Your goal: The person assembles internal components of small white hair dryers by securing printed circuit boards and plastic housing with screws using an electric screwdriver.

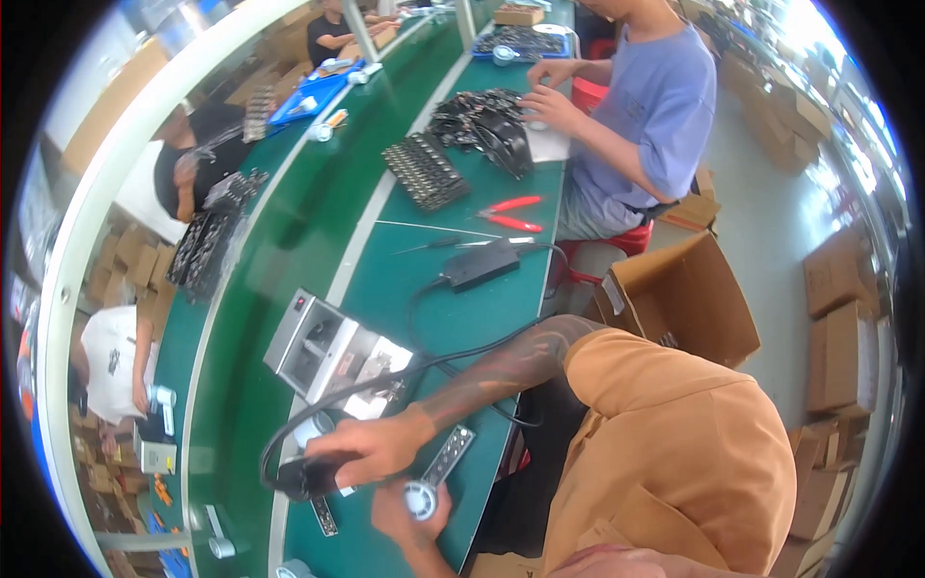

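My right hand is closed round a black corded tool that looks like an electric screwdriver; its tip cannot be made out. Just below, my left hand has its fingers wrapped round a small white and pale blue round-headed part, like the head of a handheld fan. A narrow circuit board strip lies beside that hand, and another dark board strip is under the tool. Past my right hand stands a grey box-shaped machine with a metal tray. Another pale round part sits next to it.
A black power adapter, red-handled pliers, a stack of circuit boards and a heap of black wired parts lie up the green bench. A co-worker in purple sits there. An open carton stands beside the bench.
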Tool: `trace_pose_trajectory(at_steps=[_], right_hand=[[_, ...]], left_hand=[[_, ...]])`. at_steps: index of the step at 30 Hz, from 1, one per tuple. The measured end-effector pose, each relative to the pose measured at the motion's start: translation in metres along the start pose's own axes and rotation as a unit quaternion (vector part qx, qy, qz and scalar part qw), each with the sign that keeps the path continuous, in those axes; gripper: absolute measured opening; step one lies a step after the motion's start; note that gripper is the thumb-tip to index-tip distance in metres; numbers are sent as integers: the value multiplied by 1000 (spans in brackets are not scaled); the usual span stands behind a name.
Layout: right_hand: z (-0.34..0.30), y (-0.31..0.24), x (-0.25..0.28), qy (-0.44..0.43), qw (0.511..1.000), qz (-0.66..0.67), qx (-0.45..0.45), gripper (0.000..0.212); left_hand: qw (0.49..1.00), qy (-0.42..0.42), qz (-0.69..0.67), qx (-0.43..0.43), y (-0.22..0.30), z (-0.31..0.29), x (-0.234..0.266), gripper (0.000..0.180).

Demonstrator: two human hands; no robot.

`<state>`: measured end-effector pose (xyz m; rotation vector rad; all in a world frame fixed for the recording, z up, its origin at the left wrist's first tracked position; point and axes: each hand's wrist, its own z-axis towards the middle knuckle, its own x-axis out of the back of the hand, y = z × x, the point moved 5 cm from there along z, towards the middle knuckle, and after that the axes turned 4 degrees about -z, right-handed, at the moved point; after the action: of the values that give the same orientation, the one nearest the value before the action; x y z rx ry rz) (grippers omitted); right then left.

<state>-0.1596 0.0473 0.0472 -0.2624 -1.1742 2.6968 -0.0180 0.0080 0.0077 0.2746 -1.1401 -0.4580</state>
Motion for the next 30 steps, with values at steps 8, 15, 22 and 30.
trace_pose_trajectory(at_steps=[8,15,22,30], right_hand=[[-7,8,10,103,992,61,-36,45],[-3,0,13,132,990,-34,-27,49],[-2,10,6,136,989,-61,-19,53],[6,-7,4,112,991,-78,-14,64]], left_hand=[[921,377,99,-12,0,-36,66,73],[905,411,78,81,-93,41,151,53],[978,157,8,134,-365,76,167,70],[994,-41,-98,33,-466,-1,201,72]])
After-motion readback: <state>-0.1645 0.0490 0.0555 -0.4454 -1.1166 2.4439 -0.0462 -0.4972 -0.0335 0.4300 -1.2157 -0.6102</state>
